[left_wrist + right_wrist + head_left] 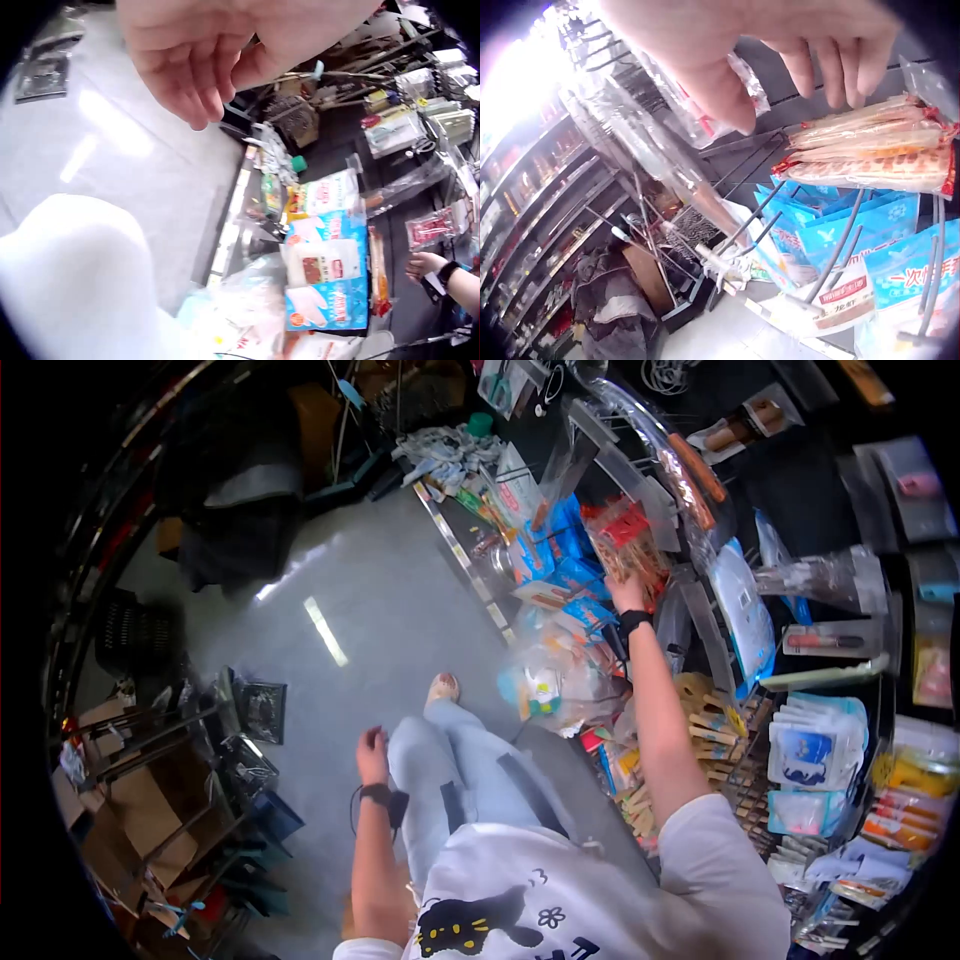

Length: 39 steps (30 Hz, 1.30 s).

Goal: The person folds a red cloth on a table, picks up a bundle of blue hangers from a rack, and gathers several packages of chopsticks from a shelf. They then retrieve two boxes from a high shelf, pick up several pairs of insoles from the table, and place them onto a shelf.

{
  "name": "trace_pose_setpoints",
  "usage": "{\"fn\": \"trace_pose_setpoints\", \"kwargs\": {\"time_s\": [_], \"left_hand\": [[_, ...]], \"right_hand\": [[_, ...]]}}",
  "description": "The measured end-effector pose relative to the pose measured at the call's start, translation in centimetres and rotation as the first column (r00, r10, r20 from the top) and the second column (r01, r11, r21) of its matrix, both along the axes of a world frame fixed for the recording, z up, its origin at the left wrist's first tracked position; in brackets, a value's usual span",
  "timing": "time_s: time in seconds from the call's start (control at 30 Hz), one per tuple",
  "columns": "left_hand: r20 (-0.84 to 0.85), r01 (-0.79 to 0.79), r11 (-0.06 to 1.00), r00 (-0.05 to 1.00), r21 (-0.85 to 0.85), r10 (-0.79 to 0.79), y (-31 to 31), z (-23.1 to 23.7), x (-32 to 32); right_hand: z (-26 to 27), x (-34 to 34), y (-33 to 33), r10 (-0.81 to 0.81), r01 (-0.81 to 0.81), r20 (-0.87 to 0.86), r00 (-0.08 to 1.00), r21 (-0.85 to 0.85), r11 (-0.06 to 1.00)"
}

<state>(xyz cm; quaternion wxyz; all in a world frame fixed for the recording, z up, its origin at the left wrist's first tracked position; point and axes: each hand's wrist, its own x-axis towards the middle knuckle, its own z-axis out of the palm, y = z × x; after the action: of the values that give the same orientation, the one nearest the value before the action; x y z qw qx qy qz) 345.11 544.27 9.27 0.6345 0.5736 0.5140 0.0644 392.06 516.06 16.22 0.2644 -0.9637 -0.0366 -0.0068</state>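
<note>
So the right hand [627,592] is hanging over the red-ended stick packs [870,157], which sit right beside the blue packs [862,225]. Thumb's well apart from the fingers, fingers relaxed and pointing down, close to the wrappers, but I honestly can't tell if they're touching. The left hand [373,758] is off over the grey floor [360,570], well apart from the blue packs, fingers loosely curled. There's a white printed pack [330,262] lying against the blue packs, plus a clear bag pile [565,675] on the wearer's side of them
</note>
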Motion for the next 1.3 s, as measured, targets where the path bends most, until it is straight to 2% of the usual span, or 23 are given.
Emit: {"fn": "trace_pose_setpoints", "kwargs": {"time_s": [0.03,0.07,0.13,0.2,0.23,0.33,0.37,0.4,0.47,0.53,0.57,0.6,0.67,0.7,0.77,0.83,0.9,0.97,1.07,1.1,1.2,1.23,1.3], "left_hand": [[0.075,0.049,0.998,0.996,-0.033,-0.046,0.5,0.6,3.3],[0.158,0.097,0.994,0.984,-0.053,-0.088,0.9,0.6,6.6],[0.227,0.185,0.982,0.958,-0.031,-0.173,0.4,-1.3,13.2],[0.283,0.248,0.950,0.940,-0.189,-0.189,-1.1,0.5,20.0],[0.357,0.301,0.929,0.910,-0.215,-0.212,-2.2,-0.1,22.5],[0.514,0.449,0.863,0.809,-0.230,-0.284,-4.7,0.1,27.7],[0.554,0.492,0.841,0.775,-0.226,-0.305,-5.2,0.8,28.8],[0.561,0.518,0.825,0.762,-0.226,-0.325,-5.7,1.2,29.9],[0.564,0.563,0.795,0.741,-0.226,-0.365,-6.3,1.9,31.4],[0.598,0.583,0.767,0.725,-0.269,-0.342,-6.7,2.9,33.3],[0.601,0.577,0.766,0.729,-0.284,-0.327,-7.2,3.1,34.4],[0.606,0.571,0.764,0.732,-0.299,-0.310,-7.9,3.2,35.7],[0.616,0.515,0.798,0.749,-0.312,-0.243,-9.6,3.0,38.5],[0.623,0.477,0.821,0.756,-0.313,-0.201,-10.2,2.9,40.3],[0.548,0.463,0.848,0.793,-0.259,-0.265,-10.8,3.4,43.6],[0.510,0.462,0.863,0.803,-0.204,-0.309,-13.7,2.0,46.1],[0.496,0.525,0.830,0.780,-0.187,-0.382,-15.8,1.5,48.1],[0.495,0.531,0.839,0.763,-0.115,-0.415,-16.8,2.3,49.5],[0.437,0.536,0.843,0.769,-0.043,-0.467,-18.7,1.4,50.6],[0.429,0.552,0.831,0.768,-0.068,-0.475,-19.5,0.7,51.1],[0.469,0.582,0.799,0.754,-0.152,-0.460,-20.0,0.2,51.6],[0.486,0.599,0.785,0.740,-0.159,-0.466,-21.0,-0.9,52.1],[0.508,0.622,0.763,0.721,-0.176,-0.471,-23.3,-3.1,52.5]], "right_hand": [[0.1,1.1,0.1,-0.030,0.030,0.007,1.000,-0.050,0.998],[2.9,1.0,1.5,-0.092,0.088,-0.085,0.992,-0.054,0.995],[-1.9,5.5,-1.4,-0.061,0.061,0.038,0.997,-0.019,0.998],[-4.2,8.6,-3.6,-0.083,0.091,0.070,0.994,-0.111,0.990],[-5.0,9.4,-4.5,-0.090,0.102,0.080,0.993,-0.164,0.981],[-3.2,10.5,-4.5,0.094,-0.096,-0.021,0.995,-0.221,0.971],[-2.8,10.2,-4.1,-0.081,0.070,-0.106,0.991,-0.107,0.992],[-3.1,11.1,-5.0,-0.010,-0.016,-0.096,0.995,-0.266,0.964],[-4.0,13.2,-7.4,0.141,-0.187,-0.126,0.982,-0.546,0.817],[-4.7,15.0,-8.6,0.180,-0.211,-0.115,0.977,-0.637,0.741],[-5.1,15.6,-9.1,0.150,-0.176,-0.094,0.984,-0.610,0.772],[-5.3,16.1,-9.4,0.073,-0.090,-0.053,0.996,-0.510,0.855],[-5.8,16.9,-9.1,-0.095,0.093,0.003,0.995,-0.226,0.970],[-5.9,17.4,-8.7,-0.135,0.135,0.005,0.991,-0.119,0.984],[-6.1,18.6,-8.4,-0.177,0.179,-0.038,0.983,0.036,0.983],[-7.2,21.1,-10.3,-0.132,0.125,-0.134,0.982,-0.064,0.990],[-8.0,23.7,-11.8,-0.093,0.053,-0.209,0.973,-0.187,0.981],[-8.6,24.2,-10.2,-0.100,0.034,-0.237,0.966,-0.267,0.963],[-9.7,25.4,-10.6,-0.166,0.140,-0.324,0.931,-0.103,0.985],[-7.7,24.1,-8.3,-0.177,0.147,-0.387,0.905,-0.107,0.983],[-7.5,23.3,-8.5,-0.135,0.127,-0.434,0.891,-0.048,0.991],[-8.4,23.4,-9.6,-0.100,0.084,-0.395,0.913,-0.058,0.995],[-7.0,20.7,-7.3,-0.166,0.175,-0.406,0.899,-0.015,0.984]]}}
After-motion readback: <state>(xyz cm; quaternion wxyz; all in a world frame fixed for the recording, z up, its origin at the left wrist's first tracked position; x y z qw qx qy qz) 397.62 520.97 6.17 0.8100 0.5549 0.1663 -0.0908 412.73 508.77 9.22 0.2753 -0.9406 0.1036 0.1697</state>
